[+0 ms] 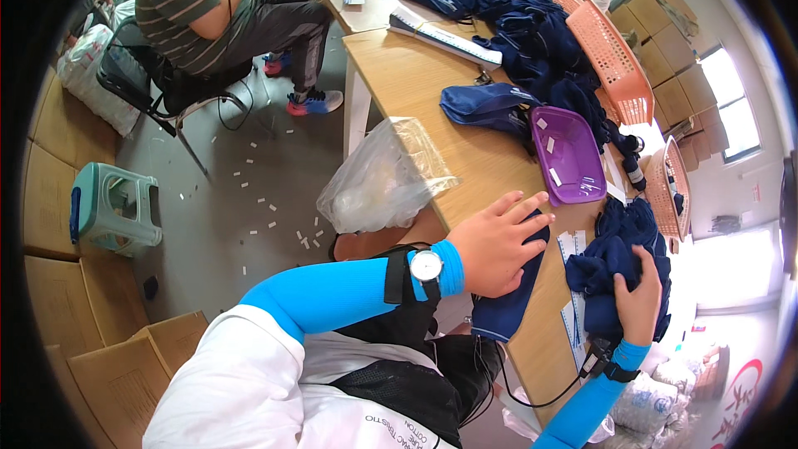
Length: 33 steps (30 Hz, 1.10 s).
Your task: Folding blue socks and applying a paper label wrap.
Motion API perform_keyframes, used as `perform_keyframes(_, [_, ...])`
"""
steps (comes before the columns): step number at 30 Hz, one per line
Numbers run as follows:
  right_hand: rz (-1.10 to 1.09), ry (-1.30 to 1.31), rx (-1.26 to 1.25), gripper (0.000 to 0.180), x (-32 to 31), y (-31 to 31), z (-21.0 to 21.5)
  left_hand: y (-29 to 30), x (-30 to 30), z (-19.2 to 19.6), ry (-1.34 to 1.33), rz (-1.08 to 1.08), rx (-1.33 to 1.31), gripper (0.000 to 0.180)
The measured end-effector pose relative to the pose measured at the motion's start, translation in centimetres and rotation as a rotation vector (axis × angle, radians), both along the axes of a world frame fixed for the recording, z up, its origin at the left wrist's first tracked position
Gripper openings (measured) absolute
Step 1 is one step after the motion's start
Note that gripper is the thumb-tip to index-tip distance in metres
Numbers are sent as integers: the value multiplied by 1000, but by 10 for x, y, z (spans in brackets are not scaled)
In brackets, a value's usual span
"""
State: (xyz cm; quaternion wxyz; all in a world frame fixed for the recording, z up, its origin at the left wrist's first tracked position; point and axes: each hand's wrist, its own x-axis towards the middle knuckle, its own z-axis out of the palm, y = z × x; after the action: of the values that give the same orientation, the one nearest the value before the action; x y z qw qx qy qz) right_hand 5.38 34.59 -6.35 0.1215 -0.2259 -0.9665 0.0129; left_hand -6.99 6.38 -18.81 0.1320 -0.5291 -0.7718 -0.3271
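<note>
My left hand [503, 245] lies flat with its fingers spread over a navy fabric piece [509, 309] at the table's near edge. The piece has a pale line along its lower edge, and my palm covers part of it. To the right, my right hand [642, 299] curls round part of a bunched navy cloth pile [615, 259], thumb and forefinger showing and the other fingers hidden. White strips with blue markings [568, 243] lie between the two hands. Both forearms wear bright blue sleeves, with a watch [426, 266] on the left wrist.
A purple basket [546, 170] holding small white tags stands beyond my hands. Behind it spreads a navy garment heap [532, 17] beside orange baskets [611, 58]. A clear plastic bag [370, 191] hangs at the table's left edge. A seated person [187, 12] and a stool [116, 204] are left.
</note>
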Motion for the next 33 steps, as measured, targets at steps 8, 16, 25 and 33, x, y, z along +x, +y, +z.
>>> perform_keyframes(8, [275, -145, 72, 32, -3, 8, -15, -4, 3, -7, -9, 1, 11, 51])
perform_keyframes(16, [99, -51, 21, 38, 16, 50, 23, 2, 1, 3, -87, -20, -6, 52])
perform_keyframes(25, [137, -16, -277, 30, 41, 49, 25, -2, 3, 15, -22, -47, -60, 51])
perform_keyframes(33, [65, 435, -251, 21, 59, -24, 64, -7, 5, 16, -64, -32, -96, 66])
